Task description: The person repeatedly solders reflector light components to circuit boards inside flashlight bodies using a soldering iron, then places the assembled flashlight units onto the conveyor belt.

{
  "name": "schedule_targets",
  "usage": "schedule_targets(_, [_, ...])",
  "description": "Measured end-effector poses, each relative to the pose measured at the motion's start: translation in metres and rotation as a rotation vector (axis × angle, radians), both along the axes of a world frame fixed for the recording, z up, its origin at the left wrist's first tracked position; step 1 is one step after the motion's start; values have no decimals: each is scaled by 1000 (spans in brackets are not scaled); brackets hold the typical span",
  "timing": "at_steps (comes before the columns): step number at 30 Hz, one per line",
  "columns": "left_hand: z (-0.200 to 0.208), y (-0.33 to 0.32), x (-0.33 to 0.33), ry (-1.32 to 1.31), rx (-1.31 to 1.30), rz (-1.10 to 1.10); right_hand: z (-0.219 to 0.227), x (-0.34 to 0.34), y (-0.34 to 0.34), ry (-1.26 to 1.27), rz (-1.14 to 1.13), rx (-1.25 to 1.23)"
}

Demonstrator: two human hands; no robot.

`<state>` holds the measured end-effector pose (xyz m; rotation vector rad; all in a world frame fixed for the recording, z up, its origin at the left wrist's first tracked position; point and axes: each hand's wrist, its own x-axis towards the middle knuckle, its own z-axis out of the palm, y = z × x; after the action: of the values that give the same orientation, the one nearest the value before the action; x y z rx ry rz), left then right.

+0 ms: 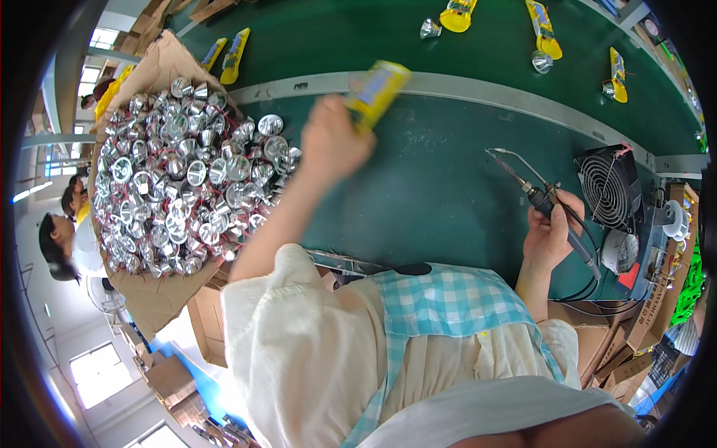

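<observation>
My left hand point(334, 140), smeared by motion, is closed on the near end of a yellow casing point(383, 88) with a bluish-white inner part. It holds the casing tilted over the workbench's metal rail. My right hand point(551, 233) grips a soldering iron point(544, 200) by its black handle. The iron's tip points up and left, with a thin curved metal tube beside it. Left of my left hand, a heap of shiny silver reflector cups point(196, 173) with red wires fills an opened cardboard box point(166, 61).
Beyond the metal rail point(478, 91), a green belt point(343, 37) carries several yellow casings point(541, 28), some with a silver reflector cup point(542, 61) beside them. A black fan point(609, 187) and a white roll point(620, 251) stand at the right. Other people point(63, 239) are at the far left.
</observation>
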<state>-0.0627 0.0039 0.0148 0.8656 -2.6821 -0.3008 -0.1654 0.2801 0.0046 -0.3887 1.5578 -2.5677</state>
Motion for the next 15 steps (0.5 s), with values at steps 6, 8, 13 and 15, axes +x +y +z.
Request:
schedule_targets(6, [-14, 90, 16, 44, 161, -159, 1, 2, -5, -5, 66, -20])
schedule_targets(8, [-5, 73, 28, 74, 148, -212, 0, 4, -2, 4, 66, -17])
schedule_targets(13, [26, -61, 104, 143, -436, 173, -2, 7, -4, 12, 62, -10])
schedule_targets(15, [35, -96, 125, 130, -506, 284, -4, 8, -3, 14, 86, -11])
